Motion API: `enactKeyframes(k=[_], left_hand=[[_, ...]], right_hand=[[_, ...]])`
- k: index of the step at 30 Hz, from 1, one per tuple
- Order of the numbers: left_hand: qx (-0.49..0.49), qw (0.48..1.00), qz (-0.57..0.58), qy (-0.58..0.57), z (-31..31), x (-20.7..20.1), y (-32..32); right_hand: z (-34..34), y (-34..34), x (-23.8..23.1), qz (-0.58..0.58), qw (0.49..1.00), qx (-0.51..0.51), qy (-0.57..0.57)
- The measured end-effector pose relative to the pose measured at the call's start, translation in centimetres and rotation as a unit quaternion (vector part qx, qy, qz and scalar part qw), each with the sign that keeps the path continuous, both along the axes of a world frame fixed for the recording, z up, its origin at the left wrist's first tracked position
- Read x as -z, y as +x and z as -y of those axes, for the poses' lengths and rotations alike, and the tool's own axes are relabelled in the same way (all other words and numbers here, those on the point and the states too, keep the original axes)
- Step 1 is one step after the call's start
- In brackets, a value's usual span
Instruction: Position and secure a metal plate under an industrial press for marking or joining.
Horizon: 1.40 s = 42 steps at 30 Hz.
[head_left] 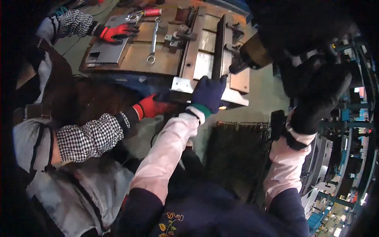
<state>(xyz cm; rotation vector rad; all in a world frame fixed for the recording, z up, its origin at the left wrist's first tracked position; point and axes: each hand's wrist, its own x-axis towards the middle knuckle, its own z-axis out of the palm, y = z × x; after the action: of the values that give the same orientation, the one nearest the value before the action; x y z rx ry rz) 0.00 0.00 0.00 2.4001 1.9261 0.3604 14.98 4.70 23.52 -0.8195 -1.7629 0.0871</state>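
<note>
My left hand [208, 94], in a dark blue glove with a green cuff, is closed at the near end of a long metal workpiece [203, 59] on the bench. Its fingers curl over the edge beside a pale metal plate [183, 84]; the grip's underside is hidden. My right hand [321, 89], in a dark glove, is raised at the right, next to a large black object [306, 29]. Shadow hides its fingers. A brass-coloured part [256, 51] with a dark tip [237, 65] sticks out from that object toward the workpiece.
A co-worker's red-and-black gloved hand [118, 32] lies on a flat metal sheet [106, 51]; the other [152, 106] hangs below the bench edge. A combination wrench [154, 41], clamps [179, 37] and a red cylinder [152, 12] are on the bench [138, 59]. Racks [351, 126] stand at the right.
</note>
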Motion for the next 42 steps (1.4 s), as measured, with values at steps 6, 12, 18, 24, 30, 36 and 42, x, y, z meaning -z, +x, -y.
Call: enactKeyframes(k=[6,12,18,24,30,36,42], left_hand=[[0.036,0.991,0.051,-0.119,-8.5,-4.6,4.1],[0.032,0.992,0.022,-0.122,-13.9,-6.8,9.1],[0.064,0.987,0.038,-0.142,-10.9,-7.4,9.8],[0.085,0.994,0.025,-0.065,-9.9,-7.0,9.4],[0.104,0.994,-0.003,-0.035,-9.6,-5.9,9.0],[0.143,0.985,0.034,-0.088,-9.6,-6.6,8.2],[0.171,0.979,0.051,-0.102,-10.0,-7.9,7.0]], right_hand=[[-7.6,4.7,-3.5,-0.193,0.963,-0.114,-0.150],[-15.6,11.7,-5.0,-0.176,0.965,-0.063,-0.184],[-10.1,10.5,-5.2,-0.136,0.985,-0.068,-0.083],[-7.1,8.3,-6.1,-0.262,0.933,-0.195,-0.153],[-6.0,8.6,-7.1,-0.282,0.914,-0.203,-0.212],[-6.0,10.6,-6.6,-0.279,0.864,-0.249,-0.337],[-5.8,12.1,-7.4,-0.336,0.792,-0.358,-0.363]])
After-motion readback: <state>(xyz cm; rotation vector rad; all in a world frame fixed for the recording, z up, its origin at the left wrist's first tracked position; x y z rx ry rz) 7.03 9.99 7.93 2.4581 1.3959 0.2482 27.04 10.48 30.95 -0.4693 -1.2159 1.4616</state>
